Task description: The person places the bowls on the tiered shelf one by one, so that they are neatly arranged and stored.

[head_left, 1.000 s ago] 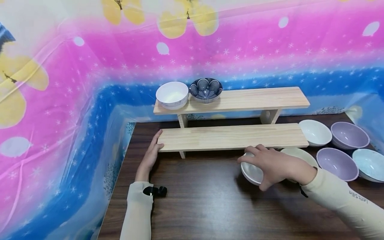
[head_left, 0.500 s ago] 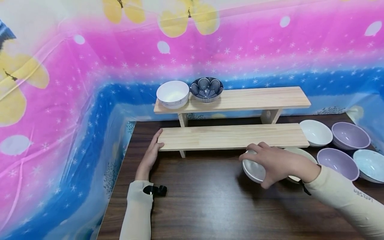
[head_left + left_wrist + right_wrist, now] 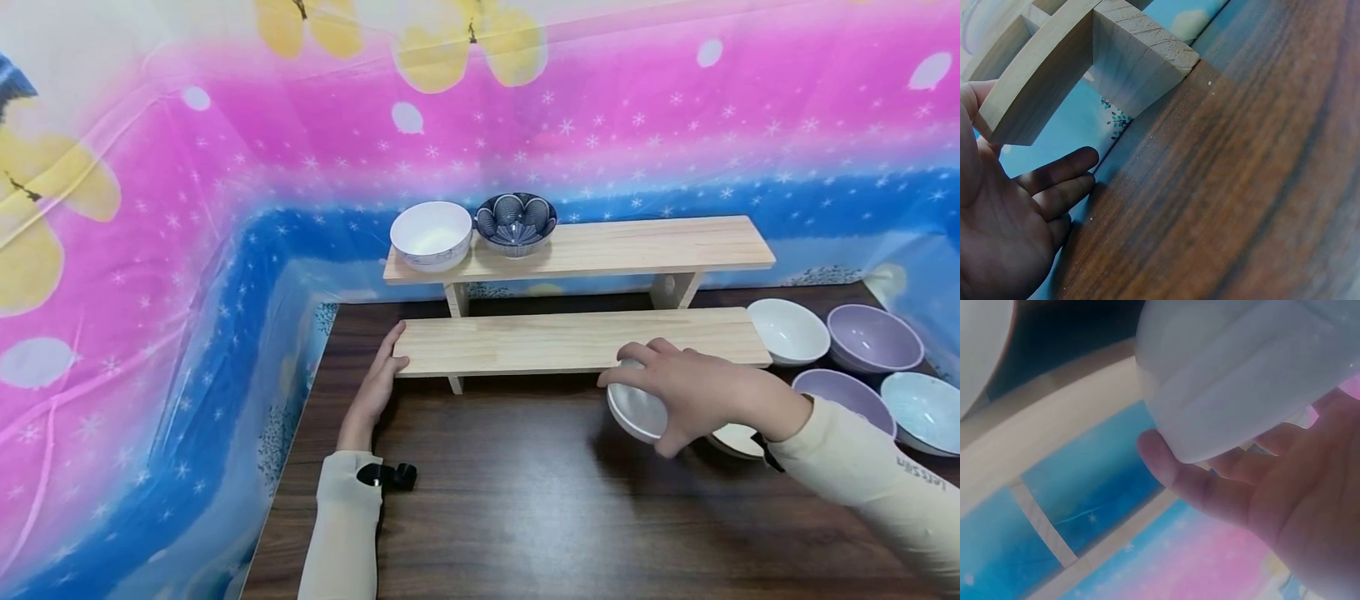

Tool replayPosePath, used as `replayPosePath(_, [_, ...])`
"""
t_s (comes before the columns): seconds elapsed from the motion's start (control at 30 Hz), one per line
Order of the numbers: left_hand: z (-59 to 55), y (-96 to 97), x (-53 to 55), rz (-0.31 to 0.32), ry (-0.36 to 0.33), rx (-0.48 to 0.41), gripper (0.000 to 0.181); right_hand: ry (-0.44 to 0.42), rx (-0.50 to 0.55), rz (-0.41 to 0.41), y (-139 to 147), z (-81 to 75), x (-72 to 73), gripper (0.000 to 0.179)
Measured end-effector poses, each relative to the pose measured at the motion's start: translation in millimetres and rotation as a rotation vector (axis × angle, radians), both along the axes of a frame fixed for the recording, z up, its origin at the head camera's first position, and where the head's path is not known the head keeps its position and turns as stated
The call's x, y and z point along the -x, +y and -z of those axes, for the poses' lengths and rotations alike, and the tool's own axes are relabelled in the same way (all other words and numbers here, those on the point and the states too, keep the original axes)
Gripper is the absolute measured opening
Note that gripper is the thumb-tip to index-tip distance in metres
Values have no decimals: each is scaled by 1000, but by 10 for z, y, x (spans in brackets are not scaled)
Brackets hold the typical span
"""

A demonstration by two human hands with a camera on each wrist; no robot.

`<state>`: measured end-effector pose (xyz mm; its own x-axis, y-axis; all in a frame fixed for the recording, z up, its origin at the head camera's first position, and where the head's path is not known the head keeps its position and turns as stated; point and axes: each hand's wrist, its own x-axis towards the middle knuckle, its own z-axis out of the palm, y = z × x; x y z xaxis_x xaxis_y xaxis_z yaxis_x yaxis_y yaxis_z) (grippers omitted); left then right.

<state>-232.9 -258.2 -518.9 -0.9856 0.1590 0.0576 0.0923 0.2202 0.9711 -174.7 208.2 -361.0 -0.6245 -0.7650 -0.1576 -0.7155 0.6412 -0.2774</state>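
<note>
My right hand [image 3: 693,396] grips a small white bowl [image 3: 636,410] by its rim, over the table in front of the lower shelf. The bowl is tilted, and my fingers hide its far side. Seen from the right wrist, its smooth outer wall [image 3: 1229,381] fills the upper part, with fingertips curled against it. At the left end of the two-step wooden shelf [image 3: 525,343], my left hand [image 3: 377,383] pinches the lower board between thumb and finger. The left wrist view shows this board end [image 3: 1041,81] held, the other fingers stretched out below it.
On the upper step stand a white bowl [image 3: 431,237] and a dark blue patterned bowl [image 3: 516,225]. To the right are a white bowl [image 3: 787,332], two purple bowls [image 3: 876,337], a pale blue bowl [image 3: 922,412] and a partly hidden cream bowl [image 3: 738,440]. A printed cloth [image 3: 225,250] hangs behind.
My right hand has shifted slightly up and to the right with the white bowl, covering more of the cream bowl. My left hand stays at the board's end.
</note>
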Motion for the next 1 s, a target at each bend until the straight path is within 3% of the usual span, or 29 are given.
replayPosePath(1.0, [-25,2,-24,-16,-22,3,67,18,19,-3,-41,-181,144,91])
